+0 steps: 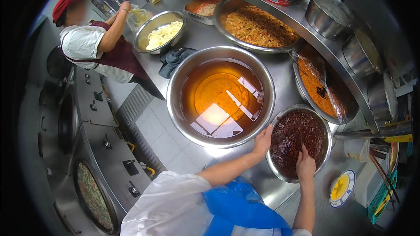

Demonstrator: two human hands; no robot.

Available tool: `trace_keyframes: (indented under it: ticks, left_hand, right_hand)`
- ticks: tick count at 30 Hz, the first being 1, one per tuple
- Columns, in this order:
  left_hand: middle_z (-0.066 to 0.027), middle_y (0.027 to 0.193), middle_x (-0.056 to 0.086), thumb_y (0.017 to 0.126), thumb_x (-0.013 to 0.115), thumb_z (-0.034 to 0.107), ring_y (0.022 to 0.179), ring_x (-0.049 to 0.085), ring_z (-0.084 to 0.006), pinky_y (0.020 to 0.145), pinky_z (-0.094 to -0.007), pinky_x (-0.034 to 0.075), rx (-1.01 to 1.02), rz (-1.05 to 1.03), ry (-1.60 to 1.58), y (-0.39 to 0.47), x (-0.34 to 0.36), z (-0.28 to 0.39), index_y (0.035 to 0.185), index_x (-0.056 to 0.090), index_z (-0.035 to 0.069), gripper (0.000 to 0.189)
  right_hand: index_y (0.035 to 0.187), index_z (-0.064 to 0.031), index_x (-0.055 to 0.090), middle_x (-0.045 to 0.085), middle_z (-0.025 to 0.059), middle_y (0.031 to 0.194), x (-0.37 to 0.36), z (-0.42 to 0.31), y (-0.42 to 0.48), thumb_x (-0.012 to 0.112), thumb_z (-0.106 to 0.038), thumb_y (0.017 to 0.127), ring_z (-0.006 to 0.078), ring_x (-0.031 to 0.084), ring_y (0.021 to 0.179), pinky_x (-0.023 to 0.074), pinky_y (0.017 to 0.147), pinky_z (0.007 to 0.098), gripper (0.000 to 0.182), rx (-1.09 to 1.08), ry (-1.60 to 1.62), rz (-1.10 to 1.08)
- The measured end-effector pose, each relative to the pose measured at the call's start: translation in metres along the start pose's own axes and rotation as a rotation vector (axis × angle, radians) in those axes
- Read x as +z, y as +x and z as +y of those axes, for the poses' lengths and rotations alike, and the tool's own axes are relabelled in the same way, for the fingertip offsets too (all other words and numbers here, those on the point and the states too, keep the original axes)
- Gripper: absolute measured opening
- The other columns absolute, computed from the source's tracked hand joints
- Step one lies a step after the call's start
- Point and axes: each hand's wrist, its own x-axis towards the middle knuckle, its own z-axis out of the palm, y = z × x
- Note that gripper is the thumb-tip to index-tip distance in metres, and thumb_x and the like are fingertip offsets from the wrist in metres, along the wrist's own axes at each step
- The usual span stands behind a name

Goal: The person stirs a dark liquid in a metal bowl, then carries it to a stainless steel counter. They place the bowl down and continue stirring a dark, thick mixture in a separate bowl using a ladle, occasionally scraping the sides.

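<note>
My left hand [263,140] rests at the lower right rim of a large steel basin [171,118] of clear amber liquid, beside the rim of a smaller steel bowl [329,144]. Dark red, coarse sauce [292,137] fills that smaller bowl. Over its right part, my right hand [305,164] grips the handle of a utensil [301,136] whose lower end is sunk in the sauce. Upper right of the bowl stands a basin of orange minced food [315,82], partly under clear plastic film. Behind the large basin, a wide basin holds chopped, oily food [259,26].
A co-worker [98,39] in a red cap handles a plastic bag by a bowl of pale food [164,34]. A dark cloth [175,60] lies beside it. An overhead steel shelf [328,49] carries pots. A small plate [343,188] with yellow contents sits at right; stoves [111,157] stand left.
</note>
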Motion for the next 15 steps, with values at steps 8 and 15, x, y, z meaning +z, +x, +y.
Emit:
trace_keyframes:
  ticks: [8, 15]
  left_hand:
    - [-0.0074, 0.111, 0.058, 0.093, 0.048, 0.036, 0.104, 0.049, -0.0116, 0.094, -0.0234, 0.033, -0.038, 0.016, -0.013, -0.004, 0.002, 0.008, 0.116, 0.055, -0.004, 0.047]
    - [-0.0049, 0.11, 0.059, 0.093, 0.048, 0.035, 0.102, 0.049, -0.0098, 0.093, -0.0229, 0.034, -0.03, 0.037, 0.011, -0.003, 0.002, 0.006, 0.115, 0.056, -0.003, 0.045]
  right_hand:
    - [0.112, -0.008, 0.059, 0.062, 0.0194, 0.071, -0.012, 0.012, -0.055, 0.056, -0.014, 0.084, 0.0358, 0.061, 0.063, 0.0488, 0.057, 0.0433, 0.029, -0.157, -0.002, -0.037]
    - [0.112, -0.0097, 0.06, 0.063, 0.0152, 0.073, -0.09, 0.018, -0.093, 0.058, -0.01, 0.082, 0.0318, 0.061, 0.062, 0.0484, 0.058, 0.0402, 0.03, -0.142, -0.022, -0.091]
